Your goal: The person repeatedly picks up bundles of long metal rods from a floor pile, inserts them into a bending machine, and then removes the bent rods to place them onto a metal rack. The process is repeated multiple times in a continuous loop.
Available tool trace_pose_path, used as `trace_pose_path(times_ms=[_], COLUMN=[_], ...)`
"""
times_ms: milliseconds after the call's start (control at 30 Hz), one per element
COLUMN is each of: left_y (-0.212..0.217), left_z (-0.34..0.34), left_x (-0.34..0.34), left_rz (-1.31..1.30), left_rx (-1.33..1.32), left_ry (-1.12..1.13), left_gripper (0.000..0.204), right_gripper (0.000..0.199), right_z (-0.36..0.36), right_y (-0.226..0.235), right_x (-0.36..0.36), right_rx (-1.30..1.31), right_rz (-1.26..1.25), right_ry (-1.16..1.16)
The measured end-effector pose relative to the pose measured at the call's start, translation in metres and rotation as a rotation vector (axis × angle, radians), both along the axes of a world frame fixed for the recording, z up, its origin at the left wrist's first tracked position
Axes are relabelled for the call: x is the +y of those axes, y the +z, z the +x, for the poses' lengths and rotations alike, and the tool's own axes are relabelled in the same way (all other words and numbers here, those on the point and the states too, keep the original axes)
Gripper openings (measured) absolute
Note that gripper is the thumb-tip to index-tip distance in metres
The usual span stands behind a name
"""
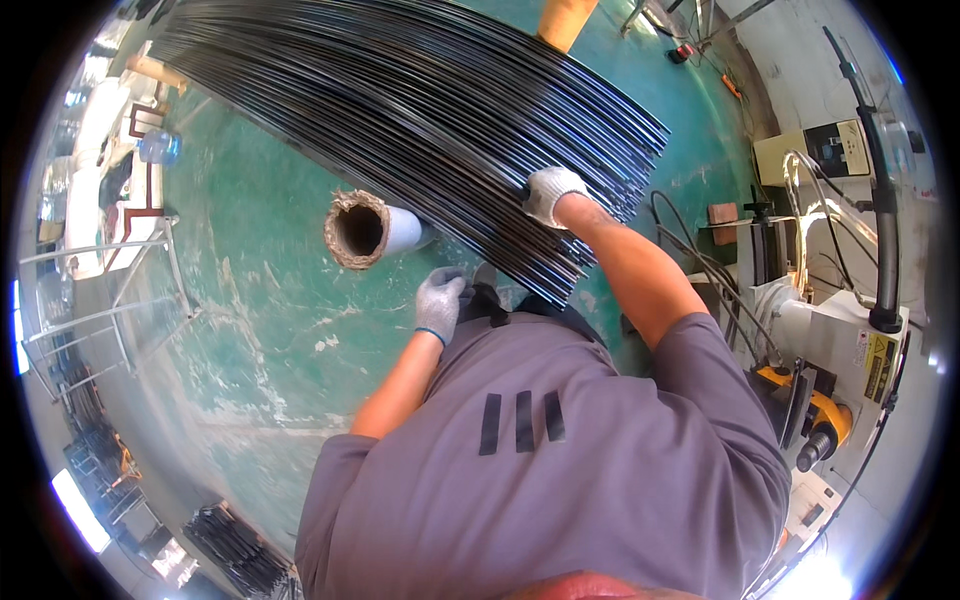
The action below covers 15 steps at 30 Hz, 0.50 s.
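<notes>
Black rods [400, 130] are spread in front of the body [600, 430]. They are touched by the right hand [555, 195]; whether any are gripped cannot be told. The left hand [440, 300] is held near the waist, fingers partly curled. A thick tube [402, 230] is seen beside the rods, a blue bottle [160, 147] farther left, a machine [850, 340] at right.
</notes>
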<state>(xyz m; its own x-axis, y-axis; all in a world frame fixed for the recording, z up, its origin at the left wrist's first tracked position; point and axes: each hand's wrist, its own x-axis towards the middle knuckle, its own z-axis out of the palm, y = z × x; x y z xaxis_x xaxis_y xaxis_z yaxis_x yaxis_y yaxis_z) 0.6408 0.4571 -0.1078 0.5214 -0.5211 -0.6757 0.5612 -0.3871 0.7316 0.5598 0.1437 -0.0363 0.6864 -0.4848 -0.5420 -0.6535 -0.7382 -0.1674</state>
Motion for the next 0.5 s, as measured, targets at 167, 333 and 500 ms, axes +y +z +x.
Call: trace_pose_path(times_ms=[167, 333, 500], left_y=[0.016, 0.027, 0.026], left_z=[0.005, 0.021, 0.018], left_x=[-0.032, -0.040, -0.042], left_rz=[-0.115, -0.128, -0.131], left_rx=[-0.121, -0.120, -0.089], left_ry=[-0.056, -0.016, -0.036], left_gripper=[0.024, 0.024, 0.026], right_gripper=[0.036, 0.022, 0.022], right_z=[-0.003, -0.013, -0.020], right_y=[0.019, 0.026, 0.016], right_x=[-0.027, -0.041, -0.036], right_rx=[-0.039, -0.180, -0.213], right_rz=[0.205, 0.567, 0.943], right_ry=[-0.154, -0.455, -0.648])
